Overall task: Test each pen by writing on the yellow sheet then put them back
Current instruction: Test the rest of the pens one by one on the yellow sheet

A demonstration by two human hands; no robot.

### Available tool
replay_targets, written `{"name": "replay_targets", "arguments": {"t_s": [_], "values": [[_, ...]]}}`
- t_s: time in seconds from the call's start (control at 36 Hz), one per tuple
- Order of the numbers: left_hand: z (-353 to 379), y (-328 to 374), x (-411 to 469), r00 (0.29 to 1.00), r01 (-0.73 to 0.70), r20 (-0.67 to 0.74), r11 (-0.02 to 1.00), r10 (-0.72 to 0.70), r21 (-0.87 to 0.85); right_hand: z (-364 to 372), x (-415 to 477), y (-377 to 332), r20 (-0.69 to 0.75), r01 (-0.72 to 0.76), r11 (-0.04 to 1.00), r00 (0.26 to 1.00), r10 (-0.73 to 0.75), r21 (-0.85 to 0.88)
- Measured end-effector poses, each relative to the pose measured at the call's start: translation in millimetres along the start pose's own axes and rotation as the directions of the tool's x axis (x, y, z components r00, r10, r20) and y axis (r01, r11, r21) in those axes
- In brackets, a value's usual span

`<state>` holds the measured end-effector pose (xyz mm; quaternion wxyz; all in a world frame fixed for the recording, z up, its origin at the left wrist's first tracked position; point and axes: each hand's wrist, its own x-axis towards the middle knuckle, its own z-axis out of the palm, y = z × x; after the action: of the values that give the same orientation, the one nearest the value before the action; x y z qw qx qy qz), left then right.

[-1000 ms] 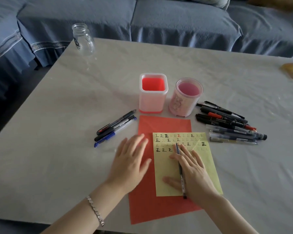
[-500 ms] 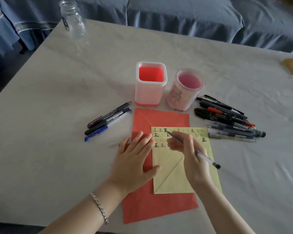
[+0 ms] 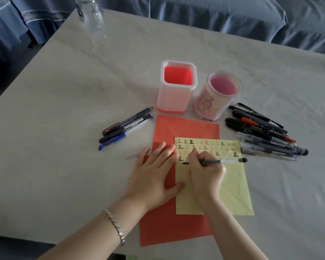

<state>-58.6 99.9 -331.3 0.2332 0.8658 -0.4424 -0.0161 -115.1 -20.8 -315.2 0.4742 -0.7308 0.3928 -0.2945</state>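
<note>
A yellow sheet [image 3: 233,186] with rows of written characters lies on a red sheet [image 3: 169,222]. My right hand [image 3: 204,173] grips a clear-barrelled black pen [image 3: 223,161], nearly level, its tip on the yellow sheet's left part below the last row. My left hand [image 3: 154,173] lies flat with fingers spread on the red sheet, fingertips touching the yellow sheet's left edge. A clear pen cap [image 3: 130,155] lies just left of it. Three pens [image 3: 126,126] lie to the left; a pile of several pens [image 3: 265,132] lies to the right.
A square white holder with red inside [image 3: 176,87] and a round pink holder [image 3: 219,94] stand behind the sheets, both without pens. A glass jar [image 3: 89,12] stands at the table's far left corner. A blue sofa [image 3: 233,12] runs behind the table.
My right hand turned the pen from lying along the hand into a writing grip and lowered its tip onto the yellow sheet. My left hand slid right to the sheet's edge.
</note>
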Motion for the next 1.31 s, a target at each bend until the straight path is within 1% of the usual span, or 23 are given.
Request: {"name": "replay_targets", "arguments": {"t_s": [0.08, 0.22, 0.33, 0.47, 0.69, 0.83, 0.94, 1.19, 1.31], "values": [[-0.1, 0.2, 0.2, 1.0, 0.0, -0.01, 1.0, 0.0, -0.003, 1.4, -0.9, -0.3, 0.011, 0.046, 0.999, 0.999, -0.046, -0.011], [-0.1, 0.7, 0.4, 1.0, 0.005, -0.015, 1.0, -0.005, -0.016, 3.6, -0.1, 4.5, 0.023, 0.082, 0.996, 0.996, -0.081, -0.043], [0.0, 0.6, 0.1, 1.0, 0.007, -0.011, 1.0, -0.007, -0.01, 5.2, 1.6, 7.8, 0.019, 0.089, 0.994, 0.996, -0.088, -0.062], [-0.1, 1.2, 0.4, 1.0, 0.015, -0.004, 1.0, -0.015, -0.004, 6.6, 2.0, 10.1, 0.007, 0.136, 0.988, 0.991, -0.136, -0.077], [-0.2, 0.8, 0.3, 1.0, 0.016, -0.004, 1.0, -0.016, 0.003, 7.1, 2.6, 14.5, 0.02, 0.169, 0.98, 0.986, -0.168, -0.1], [-0.2, 1.4, 0.6, 1.0, 0.013, 0.001, 1.0, -0.013, 0.008, 5.7, 2.5, 13.8, -0.021, 0.15, 0.979, 0.988, -0.154, -0.134], [-0.6, 0.9, 0.3, 1.0, 0.018, 0.011, 1.0, -0.018, 0.013, 4.0, 1.8, 10.1, -0.014, 0.109, 0.991, 0.994, -0.111, -0.075], [-0.8, 1.2, 0.3, 1.0, 0.017, 0.02, 1.0, -0.017, 0.017, 5.7, 2.4, 13.8, 0.008, 0.149, 0.983, 0.989, -0.149, -0.108], [-0.9, 1.4, 0.5, 1.0, 0.013, 0.012, 1.0, -0.013, 0.016, 4.6, 2.3, 12.7, 0.01, 0.134, 0.986, 0.991, -0.133, -0.1]]}}
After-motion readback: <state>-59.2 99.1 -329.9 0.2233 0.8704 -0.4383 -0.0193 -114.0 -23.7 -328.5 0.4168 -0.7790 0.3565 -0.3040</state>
